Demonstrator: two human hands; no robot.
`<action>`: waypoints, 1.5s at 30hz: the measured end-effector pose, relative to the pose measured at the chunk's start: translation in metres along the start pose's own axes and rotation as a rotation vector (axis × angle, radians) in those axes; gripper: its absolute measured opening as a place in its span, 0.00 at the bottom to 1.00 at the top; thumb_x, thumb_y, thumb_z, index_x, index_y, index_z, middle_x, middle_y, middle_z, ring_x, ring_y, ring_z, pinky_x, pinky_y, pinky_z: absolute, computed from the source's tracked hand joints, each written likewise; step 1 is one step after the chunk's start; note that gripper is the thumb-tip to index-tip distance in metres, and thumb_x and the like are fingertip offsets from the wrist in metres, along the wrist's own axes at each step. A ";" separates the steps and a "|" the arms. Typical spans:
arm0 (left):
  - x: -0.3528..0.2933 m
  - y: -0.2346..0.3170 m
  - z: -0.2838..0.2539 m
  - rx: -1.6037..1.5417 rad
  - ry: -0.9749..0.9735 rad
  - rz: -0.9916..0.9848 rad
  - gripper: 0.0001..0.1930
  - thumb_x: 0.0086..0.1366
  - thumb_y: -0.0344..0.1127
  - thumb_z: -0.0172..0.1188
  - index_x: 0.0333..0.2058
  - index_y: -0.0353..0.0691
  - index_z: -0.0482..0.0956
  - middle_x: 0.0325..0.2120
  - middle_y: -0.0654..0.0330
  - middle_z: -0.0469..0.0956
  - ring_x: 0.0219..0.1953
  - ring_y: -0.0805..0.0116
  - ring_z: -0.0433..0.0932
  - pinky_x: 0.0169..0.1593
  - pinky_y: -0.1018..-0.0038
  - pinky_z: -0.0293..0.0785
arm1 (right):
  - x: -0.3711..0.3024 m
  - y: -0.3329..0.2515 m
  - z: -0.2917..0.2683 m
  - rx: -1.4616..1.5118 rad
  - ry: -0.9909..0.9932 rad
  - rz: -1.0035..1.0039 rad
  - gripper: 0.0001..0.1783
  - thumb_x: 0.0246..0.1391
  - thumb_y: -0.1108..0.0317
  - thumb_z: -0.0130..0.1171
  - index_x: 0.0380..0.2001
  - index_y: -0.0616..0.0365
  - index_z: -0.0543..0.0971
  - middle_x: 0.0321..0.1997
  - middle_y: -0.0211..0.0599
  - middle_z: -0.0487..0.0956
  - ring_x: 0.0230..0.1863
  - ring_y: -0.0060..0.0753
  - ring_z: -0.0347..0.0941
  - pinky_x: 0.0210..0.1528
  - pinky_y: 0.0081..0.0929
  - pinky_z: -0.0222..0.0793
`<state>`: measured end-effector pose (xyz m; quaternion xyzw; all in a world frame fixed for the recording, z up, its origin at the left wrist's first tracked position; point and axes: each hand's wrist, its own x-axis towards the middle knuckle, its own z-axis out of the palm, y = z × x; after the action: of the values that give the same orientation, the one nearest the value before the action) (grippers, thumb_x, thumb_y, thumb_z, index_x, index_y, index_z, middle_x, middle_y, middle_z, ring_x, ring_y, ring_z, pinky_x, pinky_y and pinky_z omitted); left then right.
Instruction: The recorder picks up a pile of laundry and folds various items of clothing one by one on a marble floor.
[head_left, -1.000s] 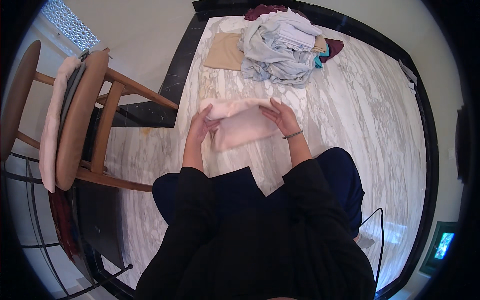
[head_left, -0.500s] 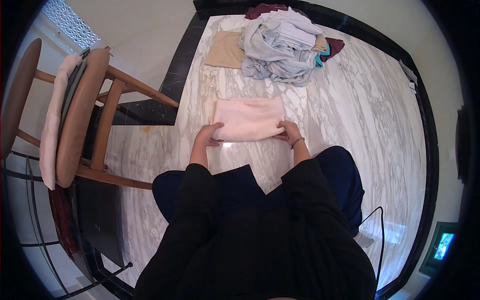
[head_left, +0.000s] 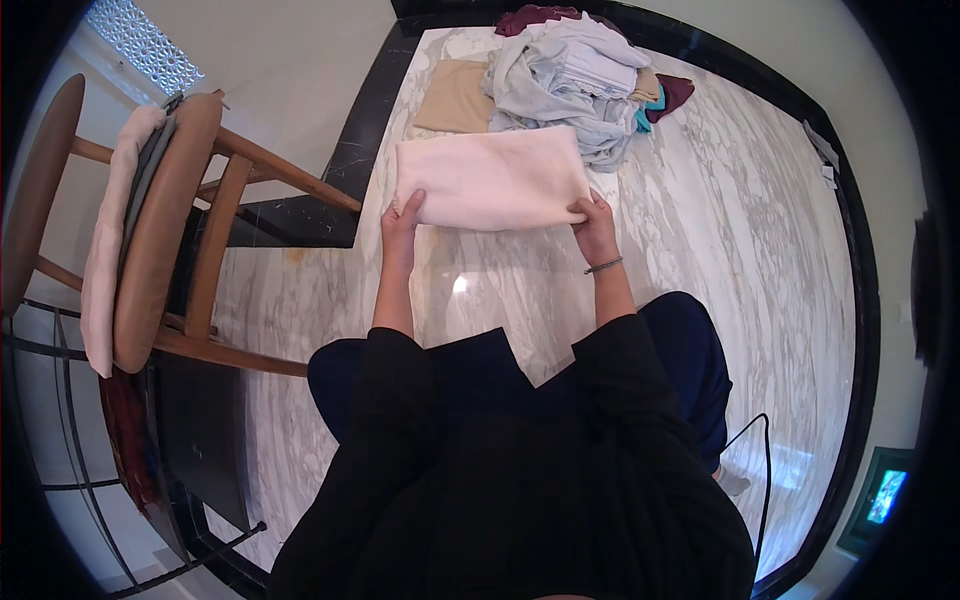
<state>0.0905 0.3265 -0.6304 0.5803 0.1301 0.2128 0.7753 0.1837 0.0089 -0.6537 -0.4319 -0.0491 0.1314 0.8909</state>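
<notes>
A pale pink folded cloth (head_left: 492, 180) is held up off the marble floor between my two hands. My left hand (head_left: 402, 213) grips its near left corner, thumb on top and fingers underneath. At the near right corner my right hand (head_left: 596, 222) pinches it the same way, with a thin band on the wrist. The far edge of the cloth overlaps the view of a heap of clothes (head_left: 560, 80), mostly pale blue and white with maroon and teal pieces. Left of the heap, a flat tan folded cloth (head_left: 455, 97) lies on the floor.
On the left stands a wooden chair (head_left: 165, 240) with a brown seat, and pink and grey folded cloths (head_left: 118, 240) lie on it. A black metal rack (head_left: 75, 420) is at the lower left. A black cable (head_left: 766, 480) runs along the floor at the right.
Both hands have lifted the pink cloth from the floor and carried it forward, toward the clothes heap. My grip stays at its two near corners.
</notes>
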 end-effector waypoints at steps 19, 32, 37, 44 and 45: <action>-0.008 -0.056 -0.028 1.350 -0.315 -0.632 0.36 0.51 0.55 0.68 0.53 0.35 0.76 0.50 0.44 0.76 0.51 0.55 0.79 0.53 0.61 0.74 | 0.002 0.044 -0.084 -1.391 -0.056 0.865 0.38 0.42 0.50 0.72 0.53 0.62 0.77 0.48 0.49 0.82 0.42 0.43 0.82 0.41 0.41 0.78; -0.035 -0.075 0.026 1.431 0.064 0.508 0.26 0.66 0.50 0.54 0.60 0.47 0.70 0.66 0.57 0.62 0.69 0.51 0.56 0.67 0.46 0.54 | -0.026 0.071 -0.005 -1.808 0.345 -0.178 0.24 0.58 0.61 0.53 0.57 0.51 0.72 0.69 0.41 0.65 0.70 0.46 0.58 0.67 0.60 0.53; -0.058 -0.108 0.049 1.564 -0.355 0.614 0.29 0.70 0.53 0.47 0.67 0.54 0.63 0.70 0.58 0.56 0.71 0.48 0.52 0.70 0.43 0.43 | -0.041 0.133 0.010 -1.992 -0.167 -0.329 0.34 0.63 0.52 0.45 0.72 0.42 0.57 0.79 0.29 0.49 0.79 0.36 0.39 0.73 0.65 0.29; -0.053 -0.118 0.035 1.716 -0.093 0.456 0.33 0.68 0.62 0.47 0.68 0.60 0.61 0.70 0.57 0.56 0.72 0.45 0.50 0.71 0.42 0.37 | -0.030 0.112 -0.029 -2.089 0.163 -0.138 0.34 0.67 0.40 0.38 0.73 0.28 0.51 0.80 0.22 0.44 0.79 0.35 0.37 0.73 0.68 0.29; -0.053 -0.115 0.036 1.775 -0.030 0.417 0.35 0.66 0.64 0.48 0.69 0.60 0.59 0.70 0.56 0.56 0.71 0.45 0.50 0.70 0.41 0.40 | -0.027 0.105 -0.037 -2.080 0.221 -0.119 0.34 0.67 0.40 0.37 0.73 0.28 0.51 0.79 0.21 0.45 0.79 0.36 0.37 0.72 0.69 0.26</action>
<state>0.0814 0.2434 -0.7320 0.9782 0.1285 0.1627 -0.0087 0.1448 0.0360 -0.7582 -0.9916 -0.0775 -0.0598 0.0846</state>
